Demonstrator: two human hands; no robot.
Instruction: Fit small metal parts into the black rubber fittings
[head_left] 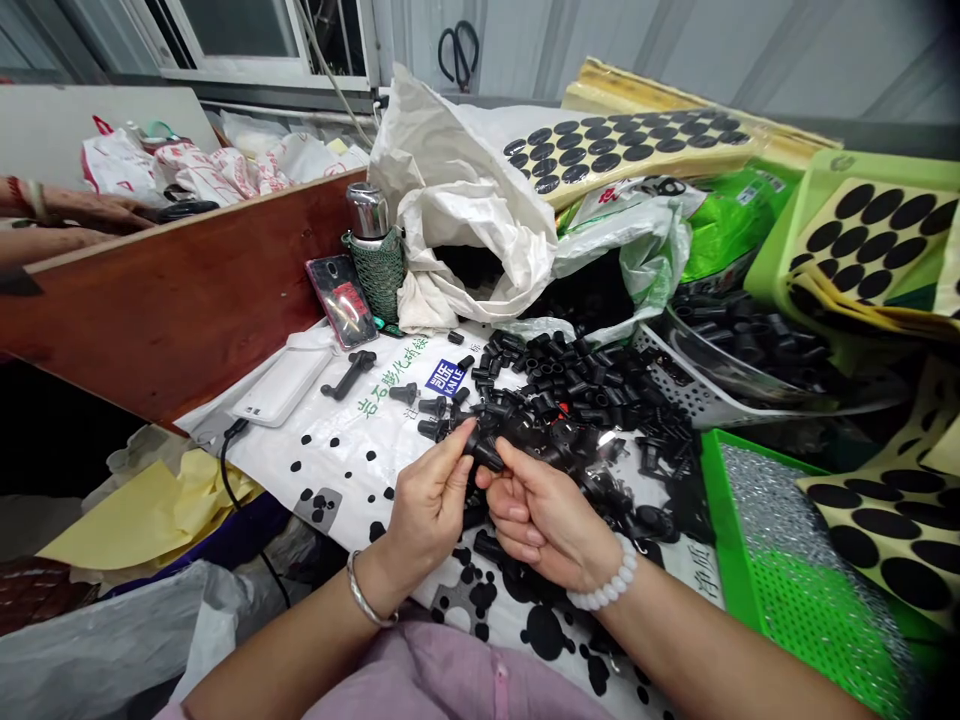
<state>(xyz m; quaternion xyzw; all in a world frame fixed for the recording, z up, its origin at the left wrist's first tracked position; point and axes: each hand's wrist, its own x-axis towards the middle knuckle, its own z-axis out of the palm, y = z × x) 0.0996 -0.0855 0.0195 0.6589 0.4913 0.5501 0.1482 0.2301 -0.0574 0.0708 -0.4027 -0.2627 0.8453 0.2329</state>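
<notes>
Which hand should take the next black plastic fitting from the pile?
Probably the right hand: the main pile of black plastic fittings lies ahead of it, while the left hand sits nearer the pile's edge. Both pinch one fitting now.

Work surface covered by printed white plastic sheet [337, 480]; black fittings [570, 400] heaped ahead of right hand [547, 525]; white flat case [281, 385] and phone [341, 300] lying ahead of left hand [424, 510]

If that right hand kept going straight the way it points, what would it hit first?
The right hand would probably meet the small black plastic part pinched by the left hand, though depth is hard to judge.
</notes>
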